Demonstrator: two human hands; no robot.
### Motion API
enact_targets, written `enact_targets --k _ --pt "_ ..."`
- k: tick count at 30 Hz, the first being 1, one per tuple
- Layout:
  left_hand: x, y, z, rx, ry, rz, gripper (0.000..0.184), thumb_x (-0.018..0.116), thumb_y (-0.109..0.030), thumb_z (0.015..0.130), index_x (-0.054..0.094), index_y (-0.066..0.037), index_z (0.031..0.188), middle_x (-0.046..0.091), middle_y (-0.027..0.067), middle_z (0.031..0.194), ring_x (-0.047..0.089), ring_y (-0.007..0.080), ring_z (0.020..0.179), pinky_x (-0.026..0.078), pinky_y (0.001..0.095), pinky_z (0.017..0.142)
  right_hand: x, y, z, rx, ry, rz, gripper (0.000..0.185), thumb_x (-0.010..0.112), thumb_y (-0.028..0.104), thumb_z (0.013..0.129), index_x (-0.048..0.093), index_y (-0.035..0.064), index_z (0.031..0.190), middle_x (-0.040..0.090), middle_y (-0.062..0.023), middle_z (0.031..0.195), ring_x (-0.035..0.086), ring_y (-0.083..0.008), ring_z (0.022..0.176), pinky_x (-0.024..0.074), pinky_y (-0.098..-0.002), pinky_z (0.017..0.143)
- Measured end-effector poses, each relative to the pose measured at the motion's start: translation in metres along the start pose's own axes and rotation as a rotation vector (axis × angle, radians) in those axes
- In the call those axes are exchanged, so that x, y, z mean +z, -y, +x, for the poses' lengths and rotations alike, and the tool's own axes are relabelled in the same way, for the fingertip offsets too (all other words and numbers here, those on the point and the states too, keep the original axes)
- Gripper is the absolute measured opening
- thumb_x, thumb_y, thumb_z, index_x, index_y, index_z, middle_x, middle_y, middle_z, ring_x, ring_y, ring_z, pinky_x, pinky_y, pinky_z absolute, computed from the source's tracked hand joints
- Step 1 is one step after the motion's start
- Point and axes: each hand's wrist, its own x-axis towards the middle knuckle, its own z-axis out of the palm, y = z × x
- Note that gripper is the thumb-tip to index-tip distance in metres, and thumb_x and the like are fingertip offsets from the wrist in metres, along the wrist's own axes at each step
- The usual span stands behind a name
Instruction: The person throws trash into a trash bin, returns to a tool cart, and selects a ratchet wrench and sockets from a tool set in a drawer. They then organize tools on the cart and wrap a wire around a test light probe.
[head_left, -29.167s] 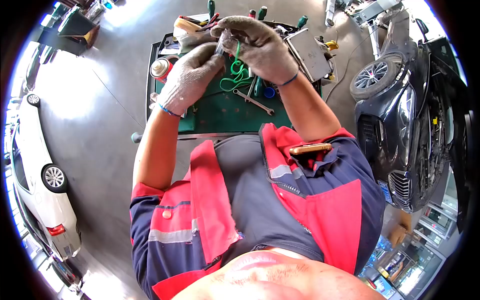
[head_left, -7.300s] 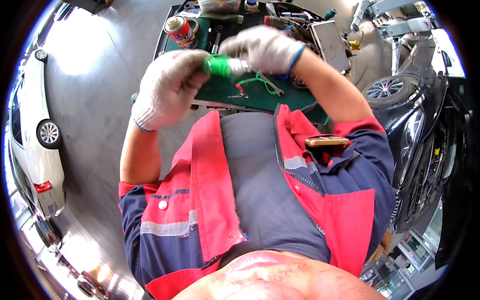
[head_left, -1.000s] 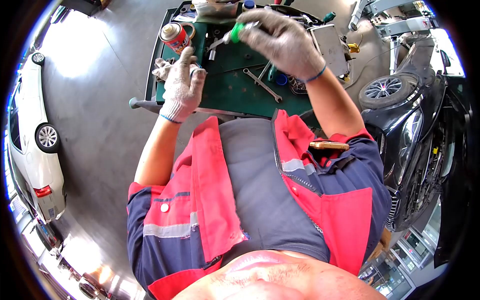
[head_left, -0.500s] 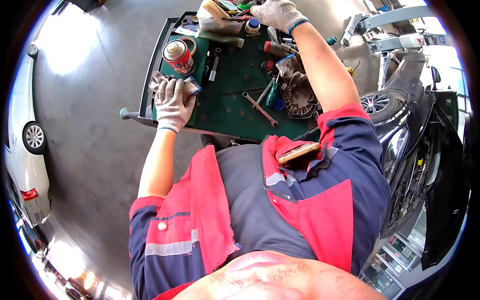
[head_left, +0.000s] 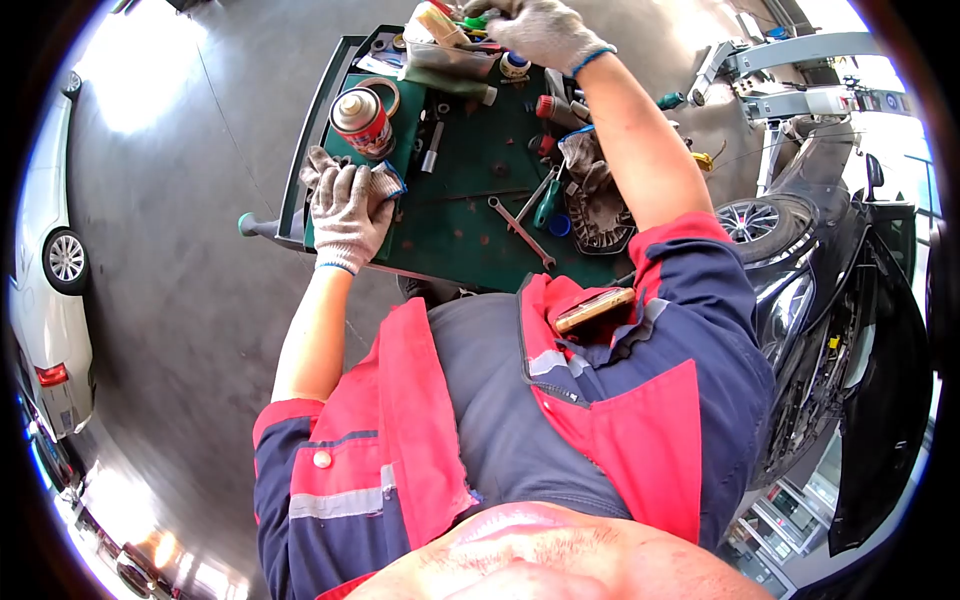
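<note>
My left hand [head_left: 346, 215], in a grey-white knit glove, lies palm down with outstretched fingers on a bunched work glove [head_left: 384, 182] at the cart's left side. Just beyond it, a red spray can [head_left: 362, 124] stands on a green case [head_left: 402, 150]. My right hand [head_left: 545, 38], gloved too, reaches over the far edge. Its fingers are curled together by a green item [head_left: 474, 22] above a clear plastic bin [head_left: 450, 62]; what they hold, if anything, cannot be made out. Below it stands a small white bottle with a blue cap [head_left: 514, 66].
On the green cart top [head_left: 455, 225] lie a wrench [head_left: 521, 233], a green-handled screwdriver [head_left: 546, 204], a socket [head_left: 432, 148] and a dark ribbed metal part [head_left: 604, 216]. A white car [head_left: 55, 330] stands left, a black car [head_left: 810, 300] right.
My right hand has shifted a little left and its fingers have curled down toward the bin. The left hand stays on the bunched glove. The view has shifted slightly.
</note>
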Motion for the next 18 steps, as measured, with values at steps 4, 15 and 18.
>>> enact_targets --k 4,15,18 --pt "-0.002 -0.002 -0.001 0.001 0.005 -0.004 0.066 0.083 -0.035 0.077 0.06 -0.011 0.135 0.058 0.0141 0.137 0.051 0.042 0.134 0.04 0.056 0.114 0.025 0.012 0.017 -0.208 -0.045 -0.566 0.017 0.074 0.026 0.092 0.08 0.0128 0.102 0.075 -0.0141 0.103 0.071 -0.0283 0.099 0.0557 -0.0371 0.089" --pt "-0.002 -0.003 -0.002 -0.018 0.025 -0.005 0.07 0.084 -0.033 0.074 0.059 -0.011 0.136 0.057 0.0136 0.138 0.05 0.0403 0.135 0.04 0.0551 0.115 0.055 0.041 0.072 -0.17 0.2 -0.508 0.033 0.062 0.015 0.086 0.075 0.0076 0.114 0.077 -0.019 0.104 0.074 -0.0337 0.098 0.0575 -0.0421 0.089" --pt "-0.002 -0.002 -0.003 -0.023 0.006 -0.013 0.068 0.084 -0.033 0.074 0.06 -0.013 0.134 0.058 0.0123 0.137 0.05 0.0404 0.134 0.04 0.0553 0.114 0.056 0.037 0.077 -0.199 0.192 -0.564 0.034 0.062 0.016 0.085 0.075 0.0082 0.116 0.077 -0.0192 0.106 0.074 -0.0336 0.102 0.0572 -0.0417 0.091"
